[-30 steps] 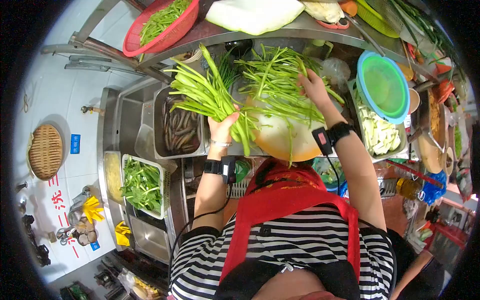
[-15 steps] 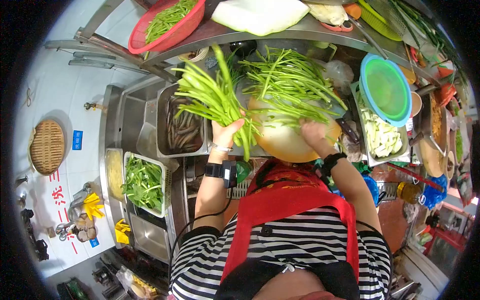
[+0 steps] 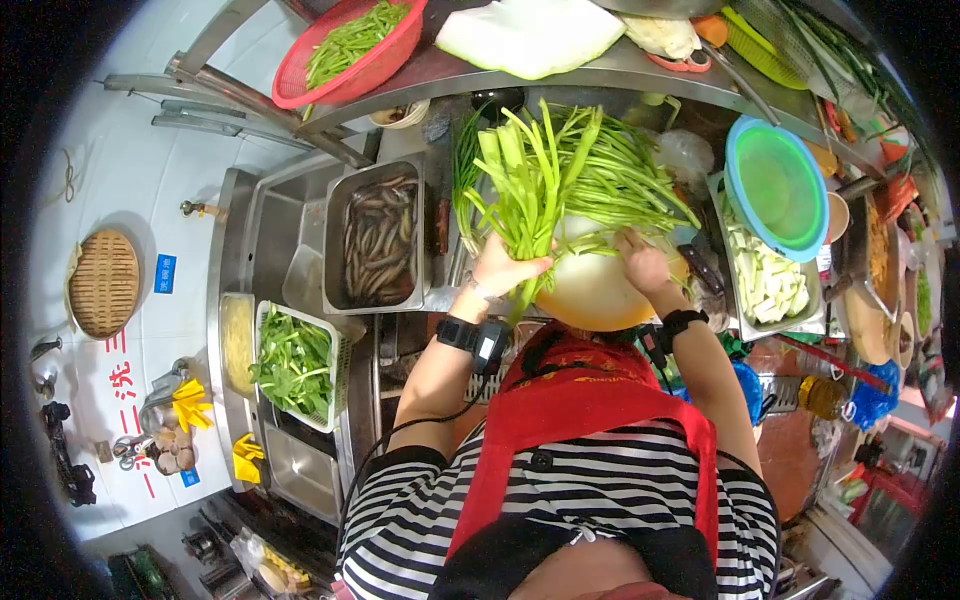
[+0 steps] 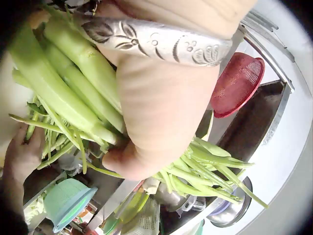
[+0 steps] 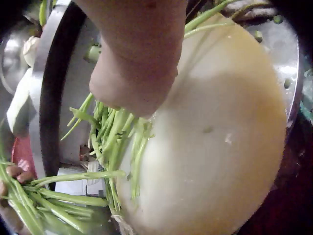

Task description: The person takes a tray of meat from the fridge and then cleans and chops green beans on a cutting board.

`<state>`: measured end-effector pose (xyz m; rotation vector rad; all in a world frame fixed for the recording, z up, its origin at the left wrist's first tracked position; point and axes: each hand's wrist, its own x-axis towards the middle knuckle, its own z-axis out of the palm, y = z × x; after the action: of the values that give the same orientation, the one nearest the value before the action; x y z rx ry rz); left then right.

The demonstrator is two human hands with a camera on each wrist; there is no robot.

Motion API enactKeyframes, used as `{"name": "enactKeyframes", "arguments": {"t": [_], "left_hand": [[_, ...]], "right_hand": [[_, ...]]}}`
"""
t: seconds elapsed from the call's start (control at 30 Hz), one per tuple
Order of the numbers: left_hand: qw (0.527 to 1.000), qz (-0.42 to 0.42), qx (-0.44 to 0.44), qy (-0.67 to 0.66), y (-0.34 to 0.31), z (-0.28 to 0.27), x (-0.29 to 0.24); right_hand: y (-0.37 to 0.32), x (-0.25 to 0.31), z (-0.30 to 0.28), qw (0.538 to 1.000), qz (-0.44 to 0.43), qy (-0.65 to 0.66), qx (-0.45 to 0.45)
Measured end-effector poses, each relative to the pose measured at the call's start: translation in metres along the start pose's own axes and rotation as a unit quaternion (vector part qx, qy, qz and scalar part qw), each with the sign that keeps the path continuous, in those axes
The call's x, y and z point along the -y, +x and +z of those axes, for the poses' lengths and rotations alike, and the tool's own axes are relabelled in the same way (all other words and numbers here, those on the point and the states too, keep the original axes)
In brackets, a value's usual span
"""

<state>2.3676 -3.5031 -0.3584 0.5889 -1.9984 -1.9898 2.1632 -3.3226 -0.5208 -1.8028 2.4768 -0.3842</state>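
While the left hand (image 3: 508, 268) grips the bunch (image 3: 525, 180) near its body-side end, long axis pointing away from the body, the right hand (image 3: 645, 265) is at the near edge of the pile (image 3: 630, 180), over the board (image 3: 590, 295). Pile lies beyond the right hand and toward its left, stems slanting far-left to near-right; right hand is nearer. Its fingertips are hidden, can't tell if pinching.

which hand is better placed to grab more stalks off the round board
Probably the right hand: it is down at the loose stalks on the round board, while the left hand grips a bunch.
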Motion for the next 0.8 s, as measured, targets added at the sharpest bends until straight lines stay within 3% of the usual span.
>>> {"name": "enactKeyframes", "arguments": {"t": [0.03,0.13,0.23,0.27,0.37,0.4,0.5,0.63,0.67,0.8], "left_hand": [[1.0,-0.002,0.009,-0.009,0.001,0.002,0.001],[0.999,0.005,0.033,-0.042,0.004,0.008,0.007],[0.996,-0.005,0.068,-0.055,0.008,0.013,0.008],[0.996,-0.018,0.076,-0.051,0.008,0.016,0.007],[0.993,-0.031,0.099,-0.051,0.013,0.024,0.003],[0.992,-0.021,0.107,-0.062,0.016,0.026,0.006],[0.989,-0.021,0.13,-0.074,0.02,0.029,0.007],[0.985,-0.021,0.169,-0.038,0.025,0.033,0.003],[0.984,-0.026,0.172,-0.039,0.026,0.034,0.003],[0.984,-0.036,0.173,-0.014,0.033,0.033,0.007]], "right_hand": [[-0.006,-0.002,-0.001,0.998,-0.009,0.031,-0.052],[-0.02,-0.004,-0.021,0.982,0.068,0.135,-0.112],[-0.014,0.004,-0.053,0.933,0.182,0.235,-0.201],[-0.01,0.004,-0.058,0.924,0.173,0.216,-0.262],[-0.002,0.01,-0.07,0.826,0.305,0.429,-0.202],[0.001,0.015,-0.079,0.773,0.286,0.521,-0.221],[0.002,0.046,-0.132,0.704,0.246,0.622,-0.239],[0.017,0.065,-0.174,0.877,0.013,0.382,-0.291],[0.014,0.062,-0.174,0.905,0.035,0.368,-0.21],[0.009,0.058,-0.162,0.93,0.016,0.284,-0.232]]}}
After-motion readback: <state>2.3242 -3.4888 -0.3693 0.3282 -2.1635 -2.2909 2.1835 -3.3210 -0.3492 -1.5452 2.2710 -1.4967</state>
